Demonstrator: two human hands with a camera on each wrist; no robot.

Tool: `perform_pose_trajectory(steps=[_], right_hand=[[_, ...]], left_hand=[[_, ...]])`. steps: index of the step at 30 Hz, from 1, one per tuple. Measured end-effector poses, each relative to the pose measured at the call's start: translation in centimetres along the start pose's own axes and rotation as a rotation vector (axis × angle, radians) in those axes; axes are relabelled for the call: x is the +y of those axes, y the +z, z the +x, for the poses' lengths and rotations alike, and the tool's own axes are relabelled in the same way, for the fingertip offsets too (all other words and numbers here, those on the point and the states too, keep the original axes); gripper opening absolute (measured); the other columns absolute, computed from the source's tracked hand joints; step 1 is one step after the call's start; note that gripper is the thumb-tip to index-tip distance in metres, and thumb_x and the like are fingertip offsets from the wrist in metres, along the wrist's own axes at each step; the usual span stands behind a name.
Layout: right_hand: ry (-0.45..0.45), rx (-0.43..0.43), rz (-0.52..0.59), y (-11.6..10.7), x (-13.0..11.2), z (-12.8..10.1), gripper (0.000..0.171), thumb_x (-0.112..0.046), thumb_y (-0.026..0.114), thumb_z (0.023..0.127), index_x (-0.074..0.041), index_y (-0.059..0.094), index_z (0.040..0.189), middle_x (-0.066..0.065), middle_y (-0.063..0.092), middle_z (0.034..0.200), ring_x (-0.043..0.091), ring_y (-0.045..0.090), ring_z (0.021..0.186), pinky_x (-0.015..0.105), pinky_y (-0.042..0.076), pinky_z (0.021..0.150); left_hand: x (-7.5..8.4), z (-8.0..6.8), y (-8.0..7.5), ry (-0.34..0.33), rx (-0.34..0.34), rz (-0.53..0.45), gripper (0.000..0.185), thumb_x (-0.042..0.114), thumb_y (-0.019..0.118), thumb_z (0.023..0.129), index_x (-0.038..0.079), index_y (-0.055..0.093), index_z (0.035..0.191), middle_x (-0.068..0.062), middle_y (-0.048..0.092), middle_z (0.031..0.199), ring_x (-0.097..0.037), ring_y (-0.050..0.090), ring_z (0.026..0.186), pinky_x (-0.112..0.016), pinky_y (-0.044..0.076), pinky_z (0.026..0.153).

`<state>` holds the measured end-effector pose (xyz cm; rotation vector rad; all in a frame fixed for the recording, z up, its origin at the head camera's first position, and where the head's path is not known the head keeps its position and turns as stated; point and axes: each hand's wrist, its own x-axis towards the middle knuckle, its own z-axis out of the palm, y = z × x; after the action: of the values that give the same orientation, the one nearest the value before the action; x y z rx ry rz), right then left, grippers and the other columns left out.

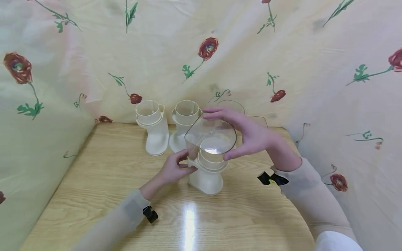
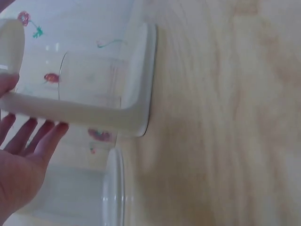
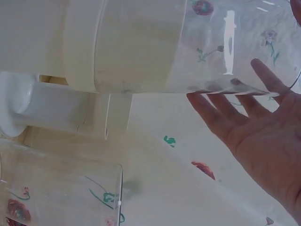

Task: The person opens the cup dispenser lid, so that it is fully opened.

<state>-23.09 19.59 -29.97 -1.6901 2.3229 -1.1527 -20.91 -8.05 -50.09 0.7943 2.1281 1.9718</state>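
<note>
A cream plastic base [image 1: 205,179] stands at the middle of the wooden table [image 1: 94,195], with a clear container [image 1: 208,134] seated in its collar. My right hand [image 1: 233,134] grips the container at its rim, fingers over the far edge and thumb on the near side. My left hand [image 1: 179,167] pinches the base's left edge between thumb and fingers. In the left wrist view the left hand [image 2: 23,160] touches the base [image 2: 94,115]. In the right wrist view the right hand [image 3: 254,127] lies against the clear container [image 3: 211,47].
Two more cream bases [image 1: 154,130] [image 1: 183,122] stand at the back of the table. Spare clear containers [image 1: 257,120] sit behind my right hand. Floral cloth [image 1: 62,87] walls the table on three sides.
</note>
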Motion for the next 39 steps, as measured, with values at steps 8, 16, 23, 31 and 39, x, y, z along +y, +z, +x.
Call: perform_pose_trajectory(steps=[8, 16, 23, 31, 39], right_hand=[[0.045, 0.031, -0.137, 0.4, -0.6, 0.5, 0.108, -0.027, 0.103, 0.061, -0.015, 0.052, 0.155, 0.008, 0.040, 0.166, 0.026, 0.035, 0.155, 0.044, 0.042, 0.121], [0.057, 0.046, -0.171, 1.1, -0.6, 1.0, 0.104, -0.029, 0.103, 0.062, -0.018, 0.055, 0.153, 0.007, 0.048, 0.159, 0.023, 0.042, 0.150, 0.045, 0.041, 0.123], [0.090, 0.094, -0.148, 1.3, -0.7, 0.9, 0.098, -0.027, 0.105, 0.061, -0.018, 0.060, 0.148, 0.008, 0.050, 0.154, 0.022, 0.045, 0.146, 0.037, 0.047, 0.115], [0.122, 0.179, -0.122, 1.4, -1.3, 1.0, 0.092, -0.023, 0.106, 0.059, -0.013, 0.066, 0.141, 0.005, 0.055, 0.148, 0.021, 0.049, 0.139, 0.030, 0.052, 0.105], [0.119, 0.283, 0.029, -0.6, -2.5, 0.0, 0.094, 0.005, 0.101, 0.057, -0.002, 0.063, 0.142, 0.013, 0.051, 0.149, 0.020, 0.052, 0.139, 0.032, 0.061, 0.106]], left_hand=[[0.0, 2.2, -2.1, -0.033, -0.212, 0.046, 0.031, -0.008, 0.066, 0.096, -0.011, 0.059, 0.126, -0.032, 0.063, 0.132, -0.038, 0.067, 0.123, -0.029, 0.062, 0.102], [0.1, 1.5, -1.1, -0.049, 0.020, -0.002, 0.034, -0.013, 0.074, 0.085, -0.009, 0.064, 0.117, -0.021, 0.066, 0.115, -0.011, 0.068, 0.105, -0.029, 0.066, 0.094], [0.3, 1.4, -0.5, 0.022, 0.078, 0.096, 0.018, -0.010, 0.069, 0.093, -0.004, 0.070, 0.109, -0.024, 0.071, 0.118, -0.023, 0.073, 0.109, -0.032, 0.067, 0.093], [0.2, 1.7, -0.5, 0.008, 0.067, 0.090, 0.017, -0.009, 0.066, 0.097, -0.009, 0.068, 0.113, -0.029, 0.070, 0.123, -0.042, 0.070, 0.119, -0.033, 0.066, 0.097], [0.4, 1.6, 0.2, -0.019, 0.177, 0.062, 0.037, -0.012, 0.069, 0.092, -0.011, 0.066, 0.129, -0.032, 0.070, 0.125, -0.040, 0.072, 0.112, -0.032, 0.066, 0.095]])
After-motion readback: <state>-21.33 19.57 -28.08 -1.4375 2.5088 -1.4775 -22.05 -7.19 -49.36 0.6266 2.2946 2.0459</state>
